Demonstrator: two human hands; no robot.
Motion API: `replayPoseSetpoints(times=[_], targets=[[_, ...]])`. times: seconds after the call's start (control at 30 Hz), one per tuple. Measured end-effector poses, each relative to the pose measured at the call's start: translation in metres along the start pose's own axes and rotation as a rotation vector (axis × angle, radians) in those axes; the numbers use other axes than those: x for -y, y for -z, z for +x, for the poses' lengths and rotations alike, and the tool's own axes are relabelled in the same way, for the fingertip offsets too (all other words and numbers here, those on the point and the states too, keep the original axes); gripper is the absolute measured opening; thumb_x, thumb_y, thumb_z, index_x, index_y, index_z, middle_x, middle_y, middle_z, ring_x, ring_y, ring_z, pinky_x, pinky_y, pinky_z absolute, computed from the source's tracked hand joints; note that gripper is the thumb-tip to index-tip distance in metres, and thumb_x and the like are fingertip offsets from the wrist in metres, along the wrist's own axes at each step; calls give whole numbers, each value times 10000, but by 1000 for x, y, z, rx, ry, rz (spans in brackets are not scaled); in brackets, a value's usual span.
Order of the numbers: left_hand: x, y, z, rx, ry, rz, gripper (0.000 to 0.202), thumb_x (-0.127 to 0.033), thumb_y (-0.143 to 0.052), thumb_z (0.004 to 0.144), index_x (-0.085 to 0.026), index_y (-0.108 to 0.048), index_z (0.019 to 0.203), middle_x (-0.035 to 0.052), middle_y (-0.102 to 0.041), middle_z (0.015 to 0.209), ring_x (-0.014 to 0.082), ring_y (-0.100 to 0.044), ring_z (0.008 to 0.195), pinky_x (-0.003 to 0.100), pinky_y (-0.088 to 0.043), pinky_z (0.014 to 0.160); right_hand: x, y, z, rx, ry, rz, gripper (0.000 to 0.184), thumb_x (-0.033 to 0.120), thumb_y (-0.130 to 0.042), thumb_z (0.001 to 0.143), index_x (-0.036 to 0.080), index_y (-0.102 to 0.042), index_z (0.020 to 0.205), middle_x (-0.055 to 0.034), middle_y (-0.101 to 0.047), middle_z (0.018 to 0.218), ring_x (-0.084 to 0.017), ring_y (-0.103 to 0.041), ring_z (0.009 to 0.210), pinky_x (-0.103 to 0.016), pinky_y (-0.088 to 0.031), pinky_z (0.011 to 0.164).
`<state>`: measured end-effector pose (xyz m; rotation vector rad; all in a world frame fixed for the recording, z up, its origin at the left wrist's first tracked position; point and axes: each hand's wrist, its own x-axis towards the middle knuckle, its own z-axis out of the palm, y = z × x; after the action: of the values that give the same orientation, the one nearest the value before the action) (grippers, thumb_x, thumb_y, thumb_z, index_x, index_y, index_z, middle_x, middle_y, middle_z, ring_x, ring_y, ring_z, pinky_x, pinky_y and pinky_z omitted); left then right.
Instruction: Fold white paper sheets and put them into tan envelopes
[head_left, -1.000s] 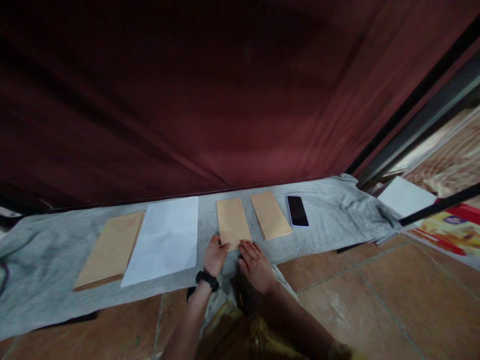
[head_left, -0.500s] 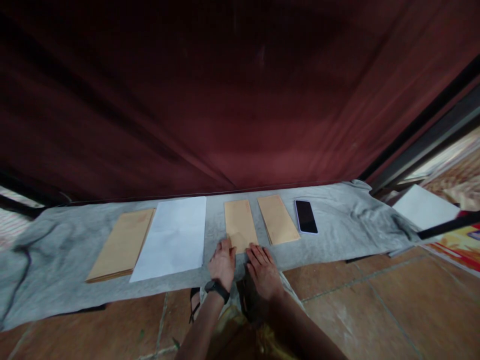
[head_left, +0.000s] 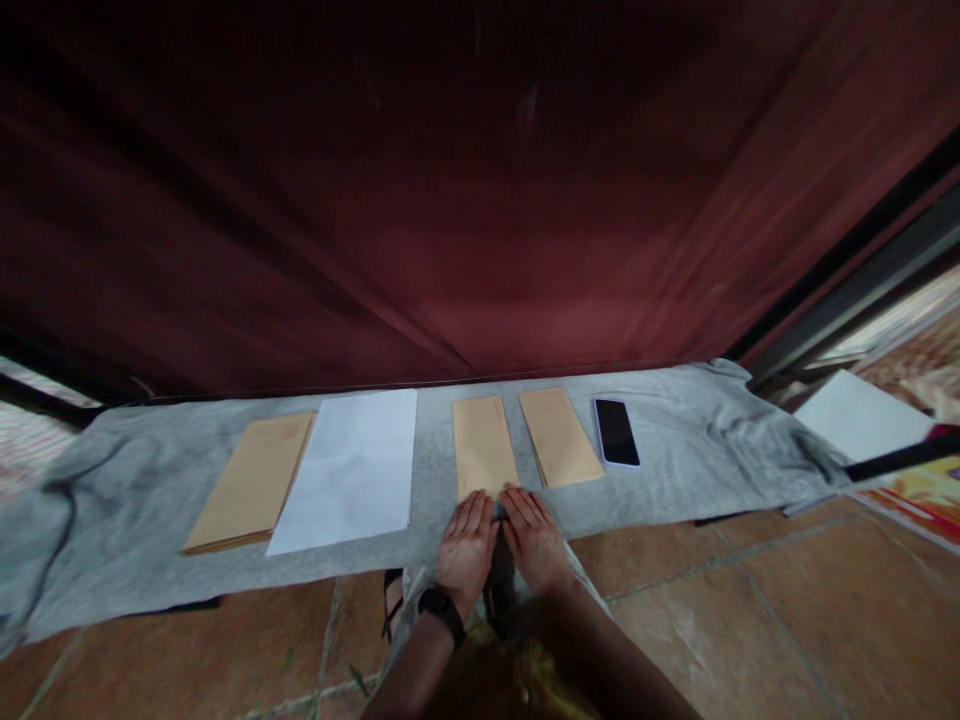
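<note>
My left hand (head_left: 466,547), with a black watch on its wrist, lies flat with fingers stretched out on the grey cloth (head_left: 675,470). Its fingertips touch the near edge of a narrow brown envelope (head_left: 484,445). My right hand (head_left: 534,540) rests beside it, also flat and open, fingertips at the same edge. A second brown envelope (head_left: 559,436) lies just right of the first. A white sheet of paper (head_left: 350,470) lies to the left, and a stack of brown envelopes (head_left: 253,481) further left.
A black phone (head_left: 616,432) lies face up on the cloth right of the envelopes. A dark red curtain (head_left: 480,200) hangs behind the cloth. Brown floor tiles (head_left: 750,620) run in front. White paper (head_left: 862,415) and a colourful print (head_left: 926,490) lie at far right.
Both hands have drawn back toward me and come together at the envelope's near edge. The left hand, earlier curled on the envelope's corner, now lies flat. The view has shifted slightly.
</note>
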<state>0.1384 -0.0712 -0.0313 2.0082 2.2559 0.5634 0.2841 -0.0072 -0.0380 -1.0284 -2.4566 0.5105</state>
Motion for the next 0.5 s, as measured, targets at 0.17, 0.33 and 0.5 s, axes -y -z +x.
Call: replayPoseSetpoints(times=[0.17,0.33,0.5], targets=[[4,4,-8,-9,61,44,459,-300,-407,994,-128,-559,1391,148,-561,1453,263,-502,1374,442,-401,1157,-8,1,-5,-51,-27,1,479,204,-420,1009,175,-471,1484,-104,-521,1493,-237,-466,1395,-476,-326,1197],[1,9,-10,-1,87,95,458,-320,-408,994,-161,-561,1395,146,-581,1434,274,-519,1355,471,-387,1157,-13,3,-6,-71,-20,11,483,198,-426,997,203,-481,1477,-104,-548,1469,-243,-490,1367,-478,-352,1172],[-11,14,1,28,106,179,437,-315,-419,991,-238,-570,1394,115,-613,1394,304,-530,1308,495,-416,1098,-12,0,3,-130,-109,-24,454,182,-416,983,169,-521,1424,-145,-581,1408,-277,-508,1314,-490,-404,1096]])
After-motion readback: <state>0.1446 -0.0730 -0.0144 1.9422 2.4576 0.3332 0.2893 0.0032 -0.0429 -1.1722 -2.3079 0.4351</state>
